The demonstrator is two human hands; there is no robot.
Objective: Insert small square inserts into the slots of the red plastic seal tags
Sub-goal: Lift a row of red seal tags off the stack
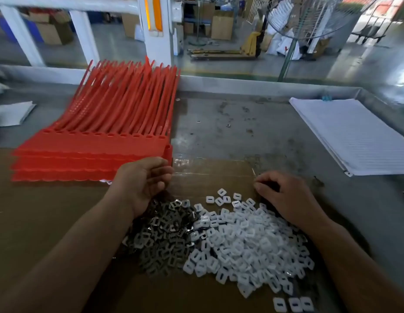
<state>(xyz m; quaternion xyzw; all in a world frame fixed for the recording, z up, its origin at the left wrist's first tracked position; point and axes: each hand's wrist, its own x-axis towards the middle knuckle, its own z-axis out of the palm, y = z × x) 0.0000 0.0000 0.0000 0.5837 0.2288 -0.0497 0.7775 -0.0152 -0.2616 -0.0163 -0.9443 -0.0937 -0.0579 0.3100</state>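
Stacked sheets of red plastic seal tags [90, 152] lie at the left, their long tails [128, 96] fanning away toward the table's back rim. On the cardboard in front of me sit two heaps: dark metal square inserts [164, 236] and white plastic square inserts [244, 242]. My left hand [144, 181] hovers cupped over the metal heap, palm turned right, fingers loosely bent beside the tags' front right corner. My right hand [284, 197] rests palm down at the white heap's far edge. Its fingers are bent onto the cardboard, and what they hold, if anything, is hidden.
A brown cardboard sheet [49, 222] covers the near part of the grey metal table [241, 132]. A stack of white lined sheets [354, 134] lies at the right. Papers [13, 114] sit at the far left. A few stray inserts [293, 304] lie near the bottom edge.
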